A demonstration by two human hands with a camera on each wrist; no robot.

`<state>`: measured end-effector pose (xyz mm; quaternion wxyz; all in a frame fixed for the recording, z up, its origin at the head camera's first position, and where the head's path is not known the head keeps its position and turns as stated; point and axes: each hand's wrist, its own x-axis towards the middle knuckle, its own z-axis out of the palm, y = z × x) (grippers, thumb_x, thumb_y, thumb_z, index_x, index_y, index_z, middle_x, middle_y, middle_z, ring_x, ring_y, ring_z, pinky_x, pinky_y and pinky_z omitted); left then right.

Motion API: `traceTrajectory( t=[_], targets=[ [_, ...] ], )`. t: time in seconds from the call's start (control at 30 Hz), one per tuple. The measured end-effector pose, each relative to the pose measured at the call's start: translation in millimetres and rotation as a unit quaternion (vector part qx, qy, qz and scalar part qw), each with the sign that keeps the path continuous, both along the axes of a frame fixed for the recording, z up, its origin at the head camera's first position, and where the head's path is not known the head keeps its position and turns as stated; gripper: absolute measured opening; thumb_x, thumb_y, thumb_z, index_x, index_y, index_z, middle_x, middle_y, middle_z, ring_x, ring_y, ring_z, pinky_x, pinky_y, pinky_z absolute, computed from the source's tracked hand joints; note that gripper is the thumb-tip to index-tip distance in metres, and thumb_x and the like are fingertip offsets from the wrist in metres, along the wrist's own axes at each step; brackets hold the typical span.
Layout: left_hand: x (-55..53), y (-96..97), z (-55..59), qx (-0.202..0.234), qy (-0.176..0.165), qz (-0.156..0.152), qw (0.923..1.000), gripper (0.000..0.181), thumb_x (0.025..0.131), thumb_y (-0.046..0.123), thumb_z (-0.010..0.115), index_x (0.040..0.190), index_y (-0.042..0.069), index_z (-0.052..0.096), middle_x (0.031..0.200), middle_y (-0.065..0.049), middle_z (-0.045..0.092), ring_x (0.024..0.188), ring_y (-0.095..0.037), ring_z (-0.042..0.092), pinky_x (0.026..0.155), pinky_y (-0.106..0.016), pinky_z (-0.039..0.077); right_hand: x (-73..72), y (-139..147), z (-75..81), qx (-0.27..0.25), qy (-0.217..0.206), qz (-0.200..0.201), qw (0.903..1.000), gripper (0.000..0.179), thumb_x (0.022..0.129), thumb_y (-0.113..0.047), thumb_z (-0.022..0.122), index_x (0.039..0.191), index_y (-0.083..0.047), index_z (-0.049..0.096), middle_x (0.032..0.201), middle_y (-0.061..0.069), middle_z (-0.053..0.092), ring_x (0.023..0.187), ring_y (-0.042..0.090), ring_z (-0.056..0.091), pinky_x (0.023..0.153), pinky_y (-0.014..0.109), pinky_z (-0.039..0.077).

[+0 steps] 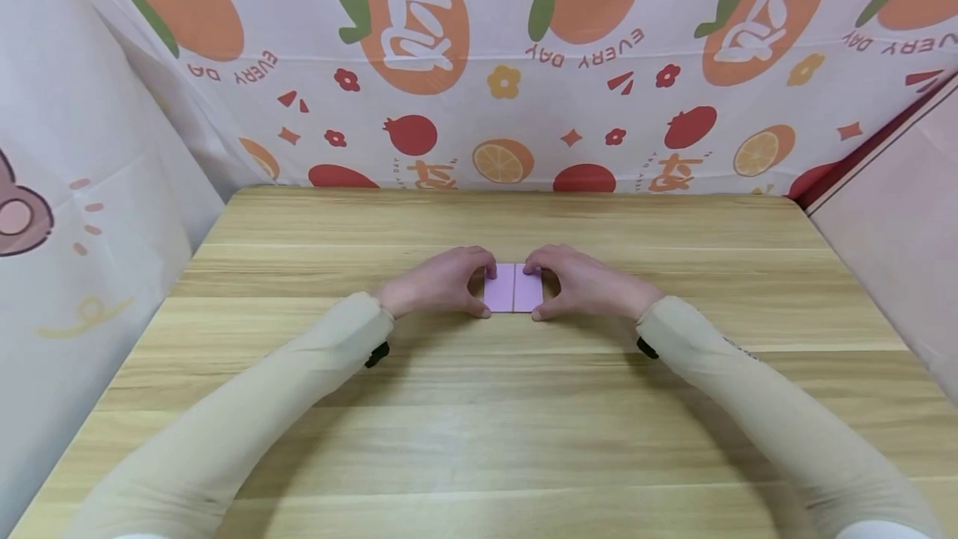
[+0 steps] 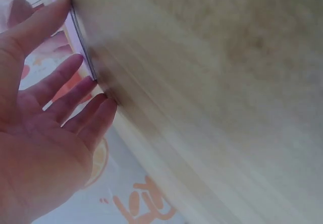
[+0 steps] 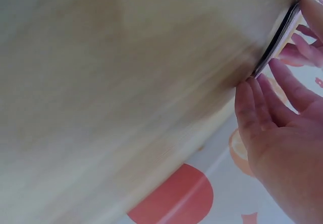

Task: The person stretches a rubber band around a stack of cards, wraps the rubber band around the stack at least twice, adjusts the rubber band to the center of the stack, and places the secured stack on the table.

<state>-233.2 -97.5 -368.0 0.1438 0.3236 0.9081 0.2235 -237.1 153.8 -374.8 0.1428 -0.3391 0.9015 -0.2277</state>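
Observation:
A small flat lilac folding card or booklet [image 1: 500, 293], two panels with a dark line down the middle, lies on the wooden table. My left hand [image 1: 449, 283] holds its left end, thumb at the near corner and curled index finger on the top near the far side. At the other end, my right hand [image 1: 587, 281] grips it in a mirrored way. Both wrist views show the thin layered edge [image 3: 277, 37] of the item, with the thumb at one corner and the fingertips along the table. Its underside is hidden.
The wooden table [image 1: 464, 431] spreads around both forearms. Behind it hangs a white curtain [image 1: 464, 115] printed with fruit. A white cloth [image 1: 90, 156] closes off the left side, and a pale panel [image 1: 898, 223] stands along the right.

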Motion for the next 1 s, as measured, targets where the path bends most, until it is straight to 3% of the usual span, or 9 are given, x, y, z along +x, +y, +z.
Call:
traceTrajectory(
  t=[0.3, 0.8, 1.0],
  targets=[
    [0.6, -4.7, -2.9, 0.028, -0.013, 0.003, 0.9995, 0.046, 0.076, 0.022, 0.087, 0.113, 0.008, 0.062, 0.113, -0.004, 0.06, 0.099, -0.021, 0.05, 0.092, -0.036, 0.042, -2.0, 5.7, -0.3, -0.019, -0.019, 0.016, 0.9995, 0.06, 0.078, -0.03, 0.084, 0.129, -0.012, 0.058, 0.133, 0.0, 0.053, 0.121, 0.02, 0.044, 0.106, 0.041, 0.035],
    [1.9, -4.6, -2.6, 0.027, -0.015, -0.001, 0.9995, 0.048, 0.077, 0.023, 0.086, 0.116, 0.009, 0.061, 0.114, -0.002, 0.059, 0.1, -0.02, 0.051, 0.094, -0.035, 0.042, 2.8, 7.8, 0.1, -0.018, -0.025, 0.004, 0.9995, 0.061, 0.08, -0.028, 0.083, 0.133, -0.012, 0.056, 0.139, 0.002, 0.049, 0.128, 0.022, 0.041, 0.109, 0.042, 0.032],
    [4.2, -11.3, -1.6, 0.039, -0.029, 0.009, 0.9988, 0.056, 0.078, 0.023, 0.085, 0.124, 0.01, 0.057, 0.128, -0.004, 0.055, 0.114, -0.021, 0.051, 0.103, -0.038, 0.04, 9.1, 10.7, 2.3, -0.042, -0.038, -0.02, 0.9982, 0.064, 0.081, -0.025, 0.082, 0.137, -0.014, 0.053, 0.146, 0.002, 0.044, 0.133, 0.022, 0.037, 0.111, 0.045, 0.03]
  ],
)
